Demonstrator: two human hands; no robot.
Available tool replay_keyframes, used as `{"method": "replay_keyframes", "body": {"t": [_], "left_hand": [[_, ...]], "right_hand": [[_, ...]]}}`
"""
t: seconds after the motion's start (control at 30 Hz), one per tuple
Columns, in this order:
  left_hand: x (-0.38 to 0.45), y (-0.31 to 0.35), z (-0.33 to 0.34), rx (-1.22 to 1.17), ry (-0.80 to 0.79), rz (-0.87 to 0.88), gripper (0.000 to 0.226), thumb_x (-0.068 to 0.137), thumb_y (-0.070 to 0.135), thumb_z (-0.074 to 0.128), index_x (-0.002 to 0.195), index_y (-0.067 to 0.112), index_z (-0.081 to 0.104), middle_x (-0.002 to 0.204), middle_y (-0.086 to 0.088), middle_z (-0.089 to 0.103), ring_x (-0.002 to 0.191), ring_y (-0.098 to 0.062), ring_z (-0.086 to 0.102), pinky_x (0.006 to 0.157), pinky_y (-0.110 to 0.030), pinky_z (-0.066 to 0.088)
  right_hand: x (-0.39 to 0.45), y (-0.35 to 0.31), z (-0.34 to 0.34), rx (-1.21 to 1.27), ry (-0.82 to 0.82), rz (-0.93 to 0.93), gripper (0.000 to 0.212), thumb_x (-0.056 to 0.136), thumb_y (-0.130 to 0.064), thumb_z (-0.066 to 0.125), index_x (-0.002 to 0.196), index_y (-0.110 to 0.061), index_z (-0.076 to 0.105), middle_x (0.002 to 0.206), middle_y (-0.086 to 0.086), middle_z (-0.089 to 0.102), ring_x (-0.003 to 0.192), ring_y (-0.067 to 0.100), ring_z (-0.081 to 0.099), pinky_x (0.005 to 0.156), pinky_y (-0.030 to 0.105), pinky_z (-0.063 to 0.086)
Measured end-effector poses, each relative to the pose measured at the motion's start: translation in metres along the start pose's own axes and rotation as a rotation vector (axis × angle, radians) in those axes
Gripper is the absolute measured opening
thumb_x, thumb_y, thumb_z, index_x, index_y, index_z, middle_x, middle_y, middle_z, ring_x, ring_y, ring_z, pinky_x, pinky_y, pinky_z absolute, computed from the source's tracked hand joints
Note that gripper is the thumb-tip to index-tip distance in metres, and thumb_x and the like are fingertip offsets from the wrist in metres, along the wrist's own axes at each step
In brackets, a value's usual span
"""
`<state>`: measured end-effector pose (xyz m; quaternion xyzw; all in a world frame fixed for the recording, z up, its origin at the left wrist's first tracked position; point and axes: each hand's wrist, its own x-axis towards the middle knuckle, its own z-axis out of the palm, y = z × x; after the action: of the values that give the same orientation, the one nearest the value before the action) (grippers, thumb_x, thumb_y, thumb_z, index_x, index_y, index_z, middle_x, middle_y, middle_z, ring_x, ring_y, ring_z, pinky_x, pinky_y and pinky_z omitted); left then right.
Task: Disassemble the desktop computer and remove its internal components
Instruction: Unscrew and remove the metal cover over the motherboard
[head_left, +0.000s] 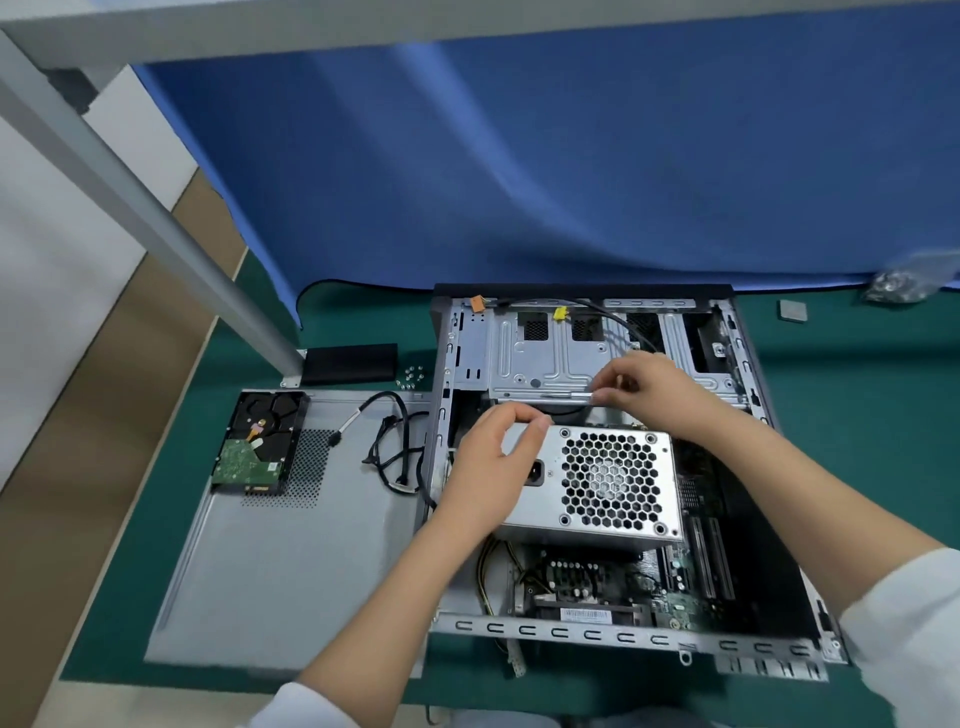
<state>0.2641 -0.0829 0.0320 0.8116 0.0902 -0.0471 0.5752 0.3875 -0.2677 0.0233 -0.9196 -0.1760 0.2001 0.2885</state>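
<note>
Hard drive (258, 444) and cables (395, 447) on side panel (291, 545)

We see an evenly, brightly lit scene with soft, faint shadows and no harsh glare. The wide-angle lens bends straight lines near the edges. The blue cloth (519, 171) looks smeared, and the right sleeve (904, 634) and lower corners blur, while the centre stays fairly sharp.

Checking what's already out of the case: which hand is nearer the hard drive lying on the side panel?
Left. The left hand grips the power supply at the case's left edge, closer to the hard drive; the right hand is farther right.
</note>
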Motion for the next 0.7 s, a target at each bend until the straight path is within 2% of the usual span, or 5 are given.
{"method": "replay_keyframes", "body": {"t": [0.2,0.37,0.47,0.57,0.7], "left_hand": [[0.002,-0.003,0.0,-0.04,0.003,-0.014,0.013,0.099,0.033,0.044,0.098,0.033,0.057,0.099,0.016,0.06,0.093,0.003,0.055,0.083,-0.02,0.048],[-0.003,-0.001,-0.001,-0.103,0.039,-0.055,0.023,0.103,0.027,0.032,0.122,0.031,0.044,0.102,0.022,0.059,0.096,0.015,0.05,0.08,-0.001,0.034],[-0.005,0.0,-0.004,-0.121,-0.006,-0.121,0.038,0.102,0.041,0.025,0.136,0.03,0.035,0.114,0.029,0.057,0.112,0.007,0.048,0.094,-0.013,0.037],[-0.01,-0.007,-0.012,-0.115,-0.087,-0.185,0.064,0.088,0.07,0.015,0.141,0.039,0.032,0.139,0.012,0.046,0.127,-0.009,0.044,0.109,-0.037,0.035],[-0.021,-0.017,-0.024,-0.14,-0.164,-0.194,0.088,0.071,0.088,0.014,0.144,0.043,0.029,0.147,0.014,0.038,0.137,-0.008,0.033,0.116,-0.043,0.024]], "right_hand": [[-0.05,-0.05,-0.014,0.04,-0.178,-0.07,0.07,0.074,-0.074,0.048,0.131,-0.034,0.044,0.107,-0.023,0.056,0.097,0.0,0.057,0.08,0.02,0.044],[-0.08,-0.071,0.02,-0.564,-0.206,-0.227,0.122,0.056,-0.089,0.048,0.149,-0.022,0.005,0.143,-0.005,0.03,0.131,0.017,0.03,0.107,0.04,0.025],[-0.077,-0.067,0.028,-0.747,-0.177,-0.248,0.124,0.059,-0.08,0.056,0.147,-0.018,-0.007,0.139,0.001,0.023,0.127,0.023,0.028,0.103,0.041,0.028],[-0.076,-0.062,0.03,-0.687,-0.079,-0.282,0.114,0.056,-0.078,0.055,0.143,-0.018,0.011,0.132,-0.002,0.035,0.119,0.02,0.036,0.095,0.04,0.033],[-0.074,-0.059,0.023,-0.538,-0.021,-0.239,0.116,0.051,-0.082,0.052,0.144,-0.022,0.018,0.136,-0.008,0.04,0.124,0.014,0.039,0.098,0.038,0.033]]}}
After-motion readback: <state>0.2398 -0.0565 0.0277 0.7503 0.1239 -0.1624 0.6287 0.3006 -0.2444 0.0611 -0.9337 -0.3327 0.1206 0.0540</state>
